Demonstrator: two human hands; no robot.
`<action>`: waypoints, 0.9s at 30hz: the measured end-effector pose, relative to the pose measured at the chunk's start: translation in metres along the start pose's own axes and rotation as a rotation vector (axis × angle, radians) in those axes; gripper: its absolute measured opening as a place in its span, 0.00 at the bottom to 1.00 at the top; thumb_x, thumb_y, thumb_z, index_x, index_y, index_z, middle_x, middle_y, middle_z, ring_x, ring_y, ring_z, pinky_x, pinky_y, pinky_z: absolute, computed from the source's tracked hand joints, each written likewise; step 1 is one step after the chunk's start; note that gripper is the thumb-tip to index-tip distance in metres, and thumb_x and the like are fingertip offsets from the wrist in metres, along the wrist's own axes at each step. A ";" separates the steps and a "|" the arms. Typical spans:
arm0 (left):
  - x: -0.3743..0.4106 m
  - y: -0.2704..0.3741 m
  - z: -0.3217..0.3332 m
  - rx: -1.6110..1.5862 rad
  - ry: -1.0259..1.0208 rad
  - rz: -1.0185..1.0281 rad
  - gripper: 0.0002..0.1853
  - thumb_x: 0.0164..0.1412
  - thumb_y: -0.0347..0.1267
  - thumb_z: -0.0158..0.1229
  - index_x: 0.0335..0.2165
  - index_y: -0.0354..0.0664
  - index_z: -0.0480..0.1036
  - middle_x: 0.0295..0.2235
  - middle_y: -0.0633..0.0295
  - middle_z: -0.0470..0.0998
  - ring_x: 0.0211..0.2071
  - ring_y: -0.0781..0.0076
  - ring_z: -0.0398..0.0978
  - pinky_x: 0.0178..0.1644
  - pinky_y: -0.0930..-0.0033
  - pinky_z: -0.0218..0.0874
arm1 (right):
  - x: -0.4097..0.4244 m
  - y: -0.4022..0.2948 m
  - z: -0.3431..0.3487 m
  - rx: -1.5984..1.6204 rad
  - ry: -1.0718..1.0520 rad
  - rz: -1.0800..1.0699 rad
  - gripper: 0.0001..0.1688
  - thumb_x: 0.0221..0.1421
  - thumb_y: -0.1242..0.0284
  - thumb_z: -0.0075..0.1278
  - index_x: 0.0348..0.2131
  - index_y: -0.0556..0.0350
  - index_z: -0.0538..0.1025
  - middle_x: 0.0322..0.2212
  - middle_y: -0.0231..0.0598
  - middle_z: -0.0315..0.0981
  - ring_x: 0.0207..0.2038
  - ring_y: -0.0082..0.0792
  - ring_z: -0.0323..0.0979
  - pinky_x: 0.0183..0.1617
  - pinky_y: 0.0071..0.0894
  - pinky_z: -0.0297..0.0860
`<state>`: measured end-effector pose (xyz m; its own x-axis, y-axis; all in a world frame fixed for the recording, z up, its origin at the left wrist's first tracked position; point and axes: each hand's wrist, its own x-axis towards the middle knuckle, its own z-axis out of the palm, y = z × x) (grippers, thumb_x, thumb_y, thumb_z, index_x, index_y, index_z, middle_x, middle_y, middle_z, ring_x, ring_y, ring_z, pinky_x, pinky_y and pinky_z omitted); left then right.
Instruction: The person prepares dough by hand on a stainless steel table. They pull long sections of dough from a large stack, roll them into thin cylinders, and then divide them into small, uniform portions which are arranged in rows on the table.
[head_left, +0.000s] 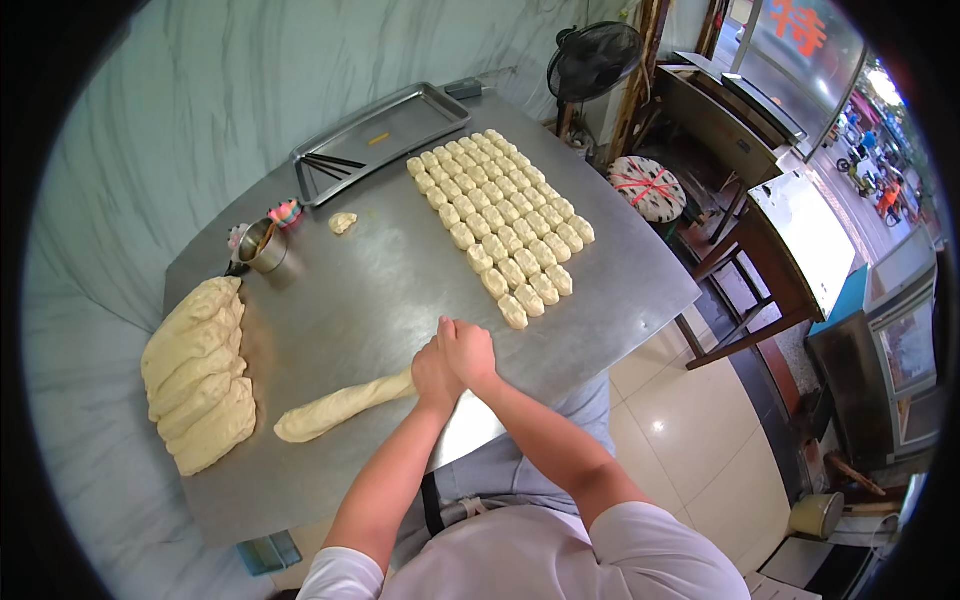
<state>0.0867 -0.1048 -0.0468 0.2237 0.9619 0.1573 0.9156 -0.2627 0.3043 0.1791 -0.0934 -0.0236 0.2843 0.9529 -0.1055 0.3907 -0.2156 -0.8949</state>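
Observation:
My left hand (437, 373) lies over the right end of a long dough rope (341, 409) near the front edge of the steel table (360, 300). Against it, touching, is my right hand (471, 351); the rope's right end is hidden under them, and whether the fingers grip it does not show. Ahead and to the right sit rows of small cut dough pieces (502, 202), closely set. A large mass of dough (199, 375) in thick folds rests at the table's left side. One small dough scrap (343, 223) lies apart, left of the rows.
Along the wall lies a metal tray (442, 112) with dark sticks in it. A metal cup (264, 246) stands by a colourful object (285, 213). Past the table are a black fan (596, 61), a cushioned stool (646, 189) and a wooden table (802, 232).

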 end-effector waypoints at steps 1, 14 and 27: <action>0.003 0.002 0.001 -0.009 0.005 -0.020 0.22 0.64 0.42 0.60 0.50 0.40 0.72 0.38 0.50 0.86 0.35 0.46 0.85 0.41 0.46 0.76 | 0.003 0.000 0.000 -0.033 0.002 0.001 0.27 0.70 0.57 0.49 0.33 0.62 0.86 0.30 0.64 0.82 0.38 0.69 0.81 0.46 0.60 0.77; 0.041 0.000 0.011 0.073 -0.215 -0.280 0.16 0.63 0.41 0.62 0.45 0.45 0.76 0.35 0.50 0.88 0.41 0.47 0.87 0.45 0.48 0.77 | -0.024 -0.027 -0.061 -0.102 -0.452 -0.283 0.15 0.61 0.63 0.59 0.35 0.57 0.88 0.33 0.45 0.86 0.36 0.45 0.84 0.45 0.46 0.79; -0.036 -0.037 -0.032 0.250 -0.065 0.066 0.45 0.58 0.59 0.69 0.63 0.44 0.69 0.43 0.51 0.77 0.48 0.48 0.77 0.55 0.43 0.66 | 0.121 0.097 -0.246 -0.108 0.078 -0.283 0.22 0.66 0.62 0.58 0.49 0.61 0.85 0.30 0.47 0.85 0.34 0.34 0.81 0.44 0.38 0.76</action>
<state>0.0346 -0.1318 -0.0340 0.2994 0.9482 0.1060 0.9506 -0.3060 0.0527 0.4666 -0.0516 -0.0160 0.2158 0.9599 0.1791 0.5534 0.0308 -0.8323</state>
